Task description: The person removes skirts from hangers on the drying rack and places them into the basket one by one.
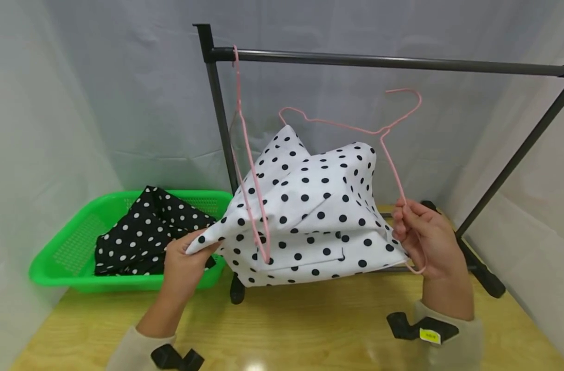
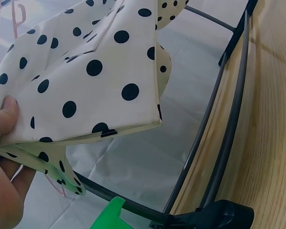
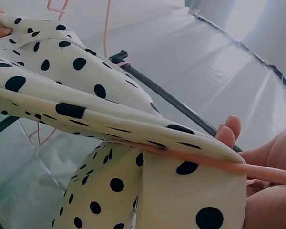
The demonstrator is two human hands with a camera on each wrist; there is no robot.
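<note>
A white garment with black dots [image 1: 309,216] hangs stretched between my two hands above the wooden table. My left hand [image 1: 191,252] pinches its left corner between thumb and fingers, and the left wrist view shows the thumb [image 2: 7,119] pressed on the cloth [image 2: 86,71]. My right hand [image 1: 402,229] grips the lower bar of a pink wire hanger [image 1: 393,167] together with the garment's right edge. The hanger's hook points up to the right, below the rail. In the right wrist view the pink bar [image 3: 262,171] lies under the cloth's hem [image 3: 86,95], against my fingers [image 3: 229,133].
A black clothes rail [image 1: 402,62] spans the back, with a second pink hanger [image 1: 238,87] hanging from its left end. A green basket [image 1: 68,247] at the left holds a black garment with white dots [image 1: 147,226]. White sheeting walls surround the table [image 1: 309,324].
</note>
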